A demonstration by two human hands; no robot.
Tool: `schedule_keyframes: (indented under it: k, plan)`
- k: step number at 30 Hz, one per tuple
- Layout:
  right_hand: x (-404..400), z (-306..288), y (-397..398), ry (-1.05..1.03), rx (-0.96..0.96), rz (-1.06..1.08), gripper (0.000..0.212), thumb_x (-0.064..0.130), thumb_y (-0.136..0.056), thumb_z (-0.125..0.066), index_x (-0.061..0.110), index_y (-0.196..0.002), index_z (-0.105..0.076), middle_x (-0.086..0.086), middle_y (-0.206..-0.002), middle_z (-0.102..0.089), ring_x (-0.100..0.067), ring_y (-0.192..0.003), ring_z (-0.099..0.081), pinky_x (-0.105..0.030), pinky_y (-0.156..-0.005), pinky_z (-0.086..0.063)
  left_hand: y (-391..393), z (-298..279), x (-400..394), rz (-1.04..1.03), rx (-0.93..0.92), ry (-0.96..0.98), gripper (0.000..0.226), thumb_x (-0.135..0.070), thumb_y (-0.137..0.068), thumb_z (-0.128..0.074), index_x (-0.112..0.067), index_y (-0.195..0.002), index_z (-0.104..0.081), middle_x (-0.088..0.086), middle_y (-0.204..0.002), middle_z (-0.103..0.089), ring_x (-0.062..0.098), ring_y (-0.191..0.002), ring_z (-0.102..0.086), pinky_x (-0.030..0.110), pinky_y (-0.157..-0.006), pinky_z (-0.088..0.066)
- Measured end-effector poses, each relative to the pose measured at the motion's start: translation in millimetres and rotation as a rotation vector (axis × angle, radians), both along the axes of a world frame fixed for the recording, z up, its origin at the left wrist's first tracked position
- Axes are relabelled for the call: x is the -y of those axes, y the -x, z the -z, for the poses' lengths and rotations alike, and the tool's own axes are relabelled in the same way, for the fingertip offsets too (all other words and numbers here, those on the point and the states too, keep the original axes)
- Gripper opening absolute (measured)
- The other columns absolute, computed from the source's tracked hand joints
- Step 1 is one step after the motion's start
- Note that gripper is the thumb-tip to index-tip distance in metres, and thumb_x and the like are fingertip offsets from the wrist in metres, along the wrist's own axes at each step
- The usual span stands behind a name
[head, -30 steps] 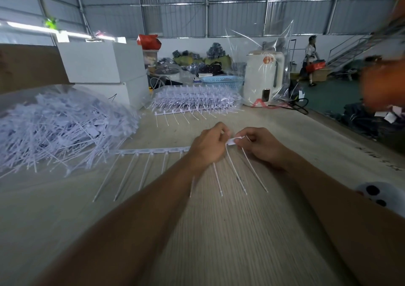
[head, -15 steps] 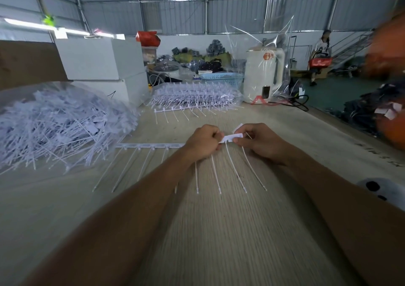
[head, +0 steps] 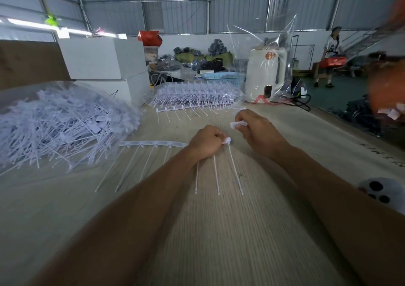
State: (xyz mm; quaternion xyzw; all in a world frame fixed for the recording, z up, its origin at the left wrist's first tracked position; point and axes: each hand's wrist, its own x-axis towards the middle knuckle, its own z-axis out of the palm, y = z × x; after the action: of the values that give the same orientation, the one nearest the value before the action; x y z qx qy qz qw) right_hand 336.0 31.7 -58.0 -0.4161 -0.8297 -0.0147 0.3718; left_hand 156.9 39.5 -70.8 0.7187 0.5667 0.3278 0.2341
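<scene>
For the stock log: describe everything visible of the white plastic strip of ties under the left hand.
The white plastic strip of thin ties lies on the pale wood-grain table, rail running sideways. Seven ties show, pointing toward the camera. The left hand grips its right end; the right hand pinches a small white piece, apart from it.

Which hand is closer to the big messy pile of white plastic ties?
Left. The left hand grips the strip of ties just to the right of the pile. The right hand is farther right, beyond the left hand, pinching a white tab.
</scene>
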Motion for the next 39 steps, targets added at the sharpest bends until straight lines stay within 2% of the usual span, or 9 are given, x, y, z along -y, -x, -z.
schedule_keyframes:
  k: [4,8,12,18,21,26,28,31,39]
  plan:
    - [-4.4,4.5,2.2,0.016,0.003,0.079,0.012,0.025,-0.106,-0.043,0.019,-0.100,-0.051,0.005,-0.101,-0.056,-0.024,-0.086,-0.055,-0.040,-0.072,-0.044,-2.7,7.5,0.6,-0.027,0.016,-0.064,0.028,-0.018,-0.100,-0.050,-0.024,-0.074,-0.059,0.010,-0.093,-0.070,0.035,-0.094,-0.066,0.044,-0.089,-0.052]
    - [-6.0,4.6,8.9,0.079,-0.091,0.036,0.014,0.022,-0.106,-0.041,0.017,-0.099,-0.052,-0.004,-0.091,-0.060,-0.027,-0.083,-0.056,-0.044,-0.077,-0.046,-2.1,9.0,0.9,-0.064,0.058,-0.095,0.029,-0.016,-0.097,-0.049,-0.026,-0.070,-0.055,0.003,-0.084,-0.068,0.033,-0.089,-0.067,0.048,-0.087,-0.054]
    - [-8.9,10.1,9.7,0.168,-0.126,0.043,0.008,0.028,-0.107,-0.043,0.023,-0.112,-0.045,0.000,-0.065,-0.054,-0.018,-0.057,-0.052,-0.034,-0.057,-0.037,-0.8,10.6,-0.2,-0.070,0.072,-0.125,0.027,-0.015,-0.097,-0.047,-0.025,-0.072,-0.053,0.004,-0.080,-0.067,0.033,-0.083,-0.066,0.049,-0.083,-0.054]
    - [-7.5,10.8,9.9,0.288,-0.180,-0.007,0.060,0.010,-0.099,-0.056,0.015,-0.147,-0.020,0.001,-0.076,-0.057,-0.013,-0.059,-0.056,-0.030,-0.057,-0.040,-0.6,12.1,-0.4,-0.053,0.091,-0.169,0.025,-0.031,-0.104,-0.048,-0.026,-0.080,-0.051,0.010,-0.080,-0.069,0.034,-0.080,-0.066,0.048,-0.081,-0.054]
    - [-8.9,12.5,9.0,0.264,-0.188,0.033,0.048,0.014,-0.099,-0.059,0.009,-0.137,-0.030,0.005,-0.087,-0.060,-0.002,-0.066,-0.056,-0.025,-0.061,-0.039,-0.9,12.7,-1.0,-0.051,0.081,-0.164,0.021,-0.031,-0.104,-0.048,-0.018,-0.090,-0.057,0.014,-0.084,-0.070,0.035,-0.082,-0.067,0.050,-0.082,-0.054]
    - [-6.9,6.1,7.6,0.336,-0.206,0.118,0.038,0.019,-0.099,-0.056,0.014,-0.133,-0.041,-0.007,-0.073,-0.069,-0.016,-0.063,-0.061,-0.024,-0.061,-0.045,-1.4,13.3,0.9,-0.045,0.074,-0.175,0.024,-0.031,-0.104,-0.048,-0.029,-0.080,-0.050,0.009,-0.079,-0.069,0.032,-0.078,-0.067,0.050,-0.081,-0.054]
    - [-5.9,4.4,7.1,0.303,-0.138,0.140,0.014,0.021,-0.100,-0.056,0.016,-0.113,-0.059,0.001,-0.065,-0.068,-0.003,-0.057,-0.060,-0.013,-0.060,-0.042,-1.2,14.1,0.3,-0.042,0.072,-0.177,0.020,-0.031,-0.104,-0.048,-0.026,-0.085,-0.053,0.010,-0.080,-0.070,0.032,-0.079,-0.067,0.049,-0.081,-0.054]
    - [-6.7,4.6,6.6,0.301,-0.105,0.192,0.040,0.022,-0.103,-0.049,0.019,-0.068,-0.068,0.003,-0.059,-0.067,0.005,-0.050,-0.056,-0.025,-0.071,-0.043,-1.0,14.4,0.1,-0.035,0.070,-0.180,0.019,-0.031,-0.104,-0.048,-0.024,-0.088,-0.054,0.011,-0.080,-0.070,0.032,-0.078,-0.067,0.049,-0.081,-0.054]
    - [-4.2,-1.4,9.0,0.355,-0.307,0.219,0.032,0.038,-0.103,-0.052,0.013,-0.094,-0.070,0.000,-0.077,-0.058,-0.019,-0.075,-0.055,-0.030,-0.068,-0.039,-0.3,11.4,0.1,-0.068,0.153,-0.166,0.028,-0.011,-0.099,-0.043,-0.030,-0.080,-0.052,0.008,-0.081,-0.068,0.028,-0.077,-0.066,0.039,-0.073,-0.052]
